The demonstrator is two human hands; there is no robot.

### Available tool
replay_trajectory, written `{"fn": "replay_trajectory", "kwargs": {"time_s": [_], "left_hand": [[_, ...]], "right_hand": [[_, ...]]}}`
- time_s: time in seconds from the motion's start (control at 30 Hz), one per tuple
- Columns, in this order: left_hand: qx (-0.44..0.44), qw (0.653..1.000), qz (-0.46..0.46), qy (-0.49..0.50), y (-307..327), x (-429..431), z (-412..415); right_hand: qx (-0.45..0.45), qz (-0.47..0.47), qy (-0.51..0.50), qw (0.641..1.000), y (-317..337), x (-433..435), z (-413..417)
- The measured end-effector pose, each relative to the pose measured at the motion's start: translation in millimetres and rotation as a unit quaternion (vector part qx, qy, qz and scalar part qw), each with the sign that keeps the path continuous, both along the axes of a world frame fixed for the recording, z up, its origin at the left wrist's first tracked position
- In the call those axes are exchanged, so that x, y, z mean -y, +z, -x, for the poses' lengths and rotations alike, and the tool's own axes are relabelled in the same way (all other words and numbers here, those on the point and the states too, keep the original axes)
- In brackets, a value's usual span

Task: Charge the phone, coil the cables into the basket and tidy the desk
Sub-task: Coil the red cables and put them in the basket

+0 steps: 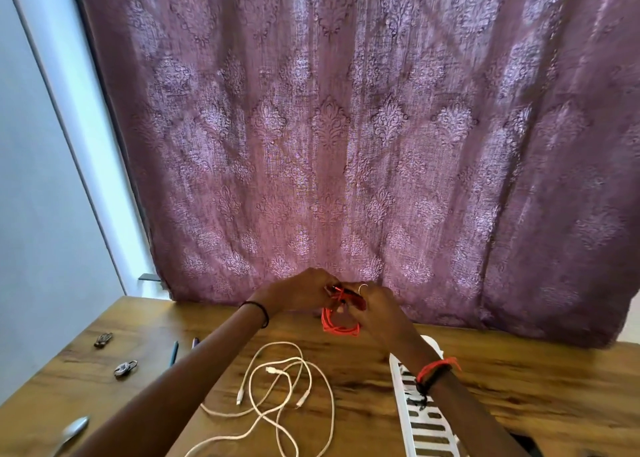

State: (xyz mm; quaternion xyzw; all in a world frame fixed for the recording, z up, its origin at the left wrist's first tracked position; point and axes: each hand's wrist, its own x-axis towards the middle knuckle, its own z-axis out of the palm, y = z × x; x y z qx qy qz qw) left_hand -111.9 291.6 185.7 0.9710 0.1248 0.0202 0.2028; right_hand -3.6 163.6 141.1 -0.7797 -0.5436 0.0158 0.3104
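Hanging just beyond the far end of the basket, the red cable coil is pinched at its top by left hand and right hand, and a slackening grip would likely spill loops onto the white cables left of the basket.

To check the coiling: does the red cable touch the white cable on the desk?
Apart. The head view shows bare desk between the held red cable and the loose white cable.
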Motion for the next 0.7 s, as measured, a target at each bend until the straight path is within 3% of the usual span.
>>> {"fn": "replay_trajectory", "kwargs": {"time_s": [0.13,0.27,0.43,0.6,0.7], "left_hand": [[0.038,0.999,0.0,0.011,-5.1,0.9,-0.2],[0.083,0.996,0.022,0.02,-13.0,-1.2,3.9],[0.126,0.99,0.038,0.044,-19.1,0.1,3.2],[0.161,0.984,0.032,0.066,-20.0,1.3,1.8],[0.19,0.977,0.036,0.091,-22.0,-1.3,2.4]], "right_hand": [[-0.029,-0.051,0.008,0.998,-1.6,2.9,1.3],[0.001,-0.034,0.001,0.999,-7.4,3.0,0.7],[0.022,-0.013,-0.08,0.996,-10.3,-0.5,6.0],[0.113,-0.019,-0.157,0.981,-8.3,-0.7,12.9],[0.047,-0.052,-0.152,0.986,-7.7,-1.7,12.8]]}}
